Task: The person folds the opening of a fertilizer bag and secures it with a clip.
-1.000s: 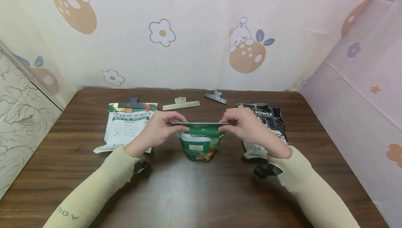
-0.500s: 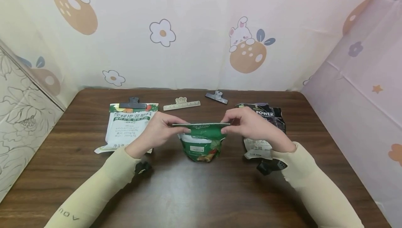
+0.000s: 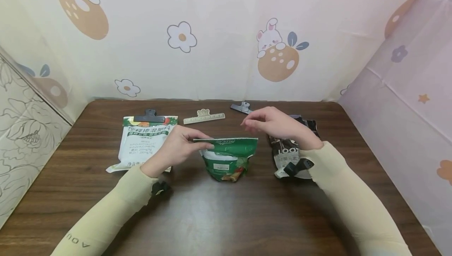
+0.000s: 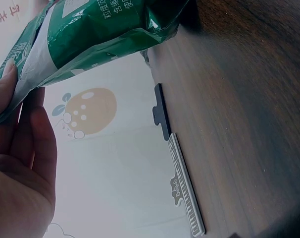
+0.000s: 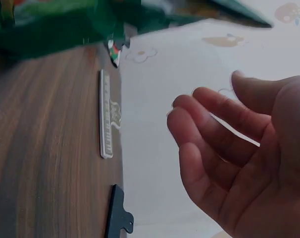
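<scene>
A green bag [image 3: 226, 162] with a white band stands upright on the table, its top edge folded over. My left hand [image 3: 181, 144] pinches the left end of that top edge between thumb and fingers; the left wrist view shows the thumb on one face of the bag [image 4: 98, 34] and the fingers behind it. Off to the right of the bag, my right hand [image 3: 273, 123] hovers in the air with loosely bent fingers and nothing in them. Beyond it lies a black clip [image 3: 241, 107], partly covered by the fingertips in the head view.
A pale ruler-shaped clip [image 3: 204, 117] lies behind the green bag. To the left is a white bag [image 3: 141, 142] with a black clip [image 3: 150, 116] on its top. A black and white bag [image 3: 286, 154] lies at the right, partly behind my right arm. A patterned curtain [image 3: 219, 64] borders the table's back.
My right hand has let go of the bag's top right corner and moved up toward the back. My left hand keeps its pinch, and the bag's right corner now shows.
</scene>
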`<action>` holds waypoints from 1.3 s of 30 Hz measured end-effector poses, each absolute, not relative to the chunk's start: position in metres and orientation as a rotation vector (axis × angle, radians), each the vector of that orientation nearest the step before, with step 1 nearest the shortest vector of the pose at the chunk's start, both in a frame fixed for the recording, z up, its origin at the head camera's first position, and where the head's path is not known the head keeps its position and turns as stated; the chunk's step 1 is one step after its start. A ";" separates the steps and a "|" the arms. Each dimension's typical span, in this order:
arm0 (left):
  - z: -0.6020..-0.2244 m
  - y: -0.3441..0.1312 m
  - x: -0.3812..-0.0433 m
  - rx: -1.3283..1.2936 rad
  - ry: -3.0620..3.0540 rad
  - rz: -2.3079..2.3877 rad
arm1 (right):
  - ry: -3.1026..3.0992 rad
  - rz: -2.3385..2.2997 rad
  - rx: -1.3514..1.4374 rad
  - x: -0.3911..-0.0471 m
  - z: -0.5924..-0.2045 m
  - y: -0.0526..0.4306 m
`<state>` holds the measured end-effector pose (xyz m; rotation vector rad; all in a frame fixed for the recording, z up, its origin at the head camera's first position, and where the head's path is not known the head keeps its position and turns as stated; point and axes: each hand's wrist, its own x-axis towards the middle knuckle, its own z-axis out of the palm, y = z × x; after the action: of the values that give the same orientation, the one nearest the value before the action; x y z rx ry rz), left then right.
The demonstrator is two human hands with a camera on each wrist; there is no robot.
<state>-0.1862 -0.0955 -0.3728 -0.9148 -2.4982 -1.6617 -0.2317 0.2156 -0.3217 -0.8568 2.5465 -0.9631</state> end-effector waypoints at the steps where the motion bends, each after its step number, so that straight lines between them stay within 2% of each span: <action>1: -0.373 -0.095 -0.186 -0.913 -2.498 -1.664 | 2.561 -0.944 -0.854 -0.236 -0.323 0.214; 14: -0.373 -0.093 -0.188 -0.912 -2.497 -1.676 | 2.752 -0.845 -0.832 -0.287 -0.349 0.177; 20: -0.373 -0.095 -0.186 -0.901 -2.496 -1.646 | 2.773 -0.710 -0.918 -0.307 -0.369 0.148; 28: -0.376 -0.097 -0.184 -0.891 -2.502 -1.644 | 2.692 -0.511 -0.972 -0.319 -0.384 0.114; 39: -0.376 -0.094 -0.185 -0.943 -2.429 -1.621 | 2.721 -0.428 -0.957 -0.333 -0.389 0.099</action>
<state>-0.1854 -0.0945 -0.3762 -0.9429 -2.4289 -1.6206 -0.3327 0.0986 -0.3893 -0.9569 2.7209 -0.4284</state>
